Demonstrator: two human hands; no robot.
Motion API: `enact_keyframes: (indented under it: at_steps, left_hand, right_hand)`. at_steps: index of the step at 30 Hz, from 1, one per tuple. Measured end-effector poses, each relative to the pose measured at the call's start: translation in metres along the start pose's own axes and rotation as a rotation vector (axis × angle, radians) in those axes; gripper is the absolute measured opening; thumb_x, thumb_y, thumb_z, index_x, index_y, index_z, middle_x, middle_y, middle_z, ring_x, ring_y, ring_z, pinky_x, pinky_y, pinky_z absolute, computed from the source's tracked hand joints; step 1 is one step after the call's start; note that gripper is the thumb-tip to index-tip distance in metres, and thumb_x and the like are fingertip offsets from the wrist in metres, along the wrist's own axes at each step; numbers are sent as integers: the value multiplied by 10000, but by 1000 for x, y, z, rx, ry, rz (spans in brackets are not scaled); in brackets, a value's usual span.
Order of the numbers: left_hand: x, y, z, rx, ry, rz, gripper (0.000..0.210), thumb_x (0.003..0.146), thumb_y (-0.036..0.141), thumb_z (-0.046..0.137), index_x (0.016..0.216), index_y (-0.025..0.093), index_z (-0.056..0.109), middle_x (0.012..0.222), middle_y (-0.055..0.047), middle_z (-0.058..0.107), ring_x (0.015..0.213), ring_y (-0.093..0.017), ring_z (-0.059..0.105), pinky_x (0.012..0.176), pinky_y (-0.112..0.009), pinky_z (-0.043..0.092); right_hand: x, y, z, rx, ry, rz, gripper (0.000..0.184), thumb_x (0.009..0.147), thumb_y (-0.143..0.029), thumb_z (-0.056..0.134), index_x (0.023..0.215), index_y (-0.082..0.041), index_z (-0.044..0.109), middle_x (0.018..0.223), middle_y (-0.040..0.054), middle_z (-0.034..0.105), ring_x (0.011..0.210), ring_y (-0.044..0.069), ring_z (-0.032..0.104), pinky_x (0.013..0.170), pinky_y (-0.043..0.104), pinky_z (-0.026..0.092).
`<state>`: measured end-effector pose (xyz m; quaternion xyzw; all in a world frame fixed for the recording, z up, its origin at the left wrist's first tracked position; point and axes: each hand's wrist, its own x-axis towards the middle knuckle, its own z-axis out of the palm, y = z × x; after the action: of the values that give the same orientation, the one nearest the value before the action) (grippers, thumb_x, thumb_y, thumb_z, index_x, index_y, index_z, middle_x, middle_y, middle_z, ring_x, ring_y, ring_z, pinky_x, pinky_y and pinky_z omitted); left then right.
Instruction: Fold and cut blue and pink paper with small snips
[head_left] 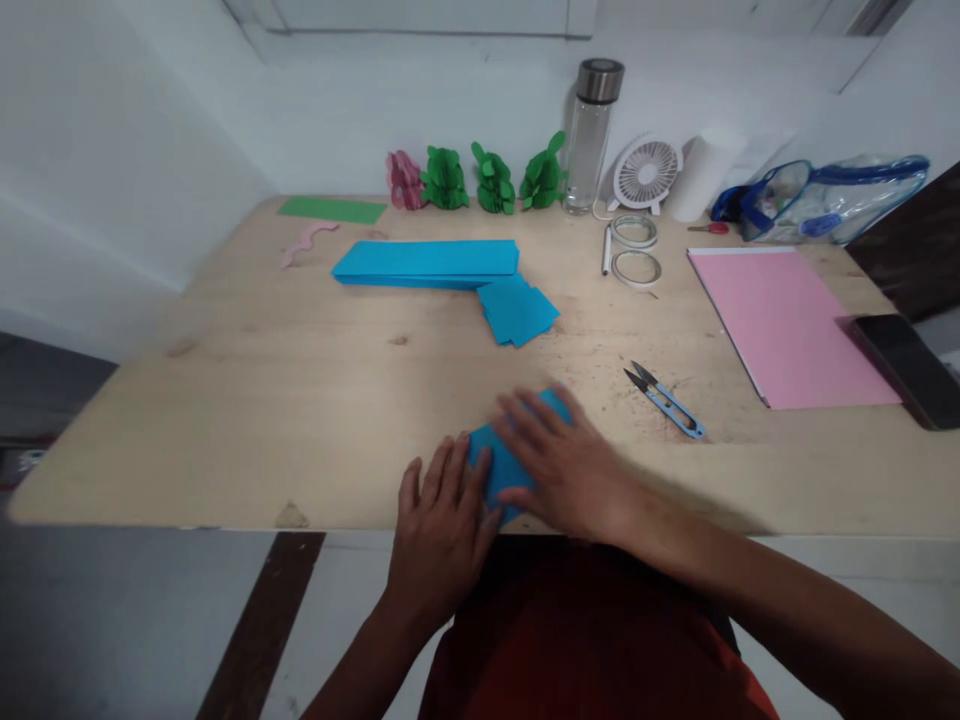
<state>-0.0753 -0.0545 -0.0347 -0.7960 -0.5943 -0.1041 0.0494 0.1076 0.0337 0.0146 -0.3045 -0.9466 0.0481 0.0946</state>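
A blue piece of paper lies at the table's front edge, partly covered by both hands. My left hand rests on its left side, fingers stretched out over the paper and the wood. Across its right part lies my right hand, its fingers spread and a little blurred. Beyond the hands sit a small pile of blue paper squares and a stack of long blue paper strips. To the right are blue-handled thread snips, their blades apart.
Along the wall stand folded green paper shapes, a pink one, a glass bottle, a small fan and a clear pouch. Tape rolls lie before the fan. Pink paper and a phone are at right.
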Motion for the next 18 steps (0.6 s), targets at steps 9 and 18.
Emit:
enact_keyframes:
  at_steps: [9, 18]
  left_hand:
    - [2, -1, -2, -11, 25, 17, 434, 887, 316, 429, 1233, 85, 554, 1313, -207, 519, 1298, -381, 356, 1037, -572, 279]
    - [2, 1, 3, -157, 40, -86, 541, 894, 463, 425, 1324, 141, 486, 1403, -178, 450, 1333, -329, 350, 1087, -540, 206]
  right_hand:
    - [44, -8, 30, 169, -82, -274, 616, 908, -589, 363, 1401, -220, 378, 1468, 116, 388, 1363, 254, 294, 1102, 496, 198]
    - [17, 54, 23, 63, -120, -121, 668, 889, -613, 375, 1433, -227, 350, 1491, 148, 337, 1377, 298, 260, 1107, 550, 100]
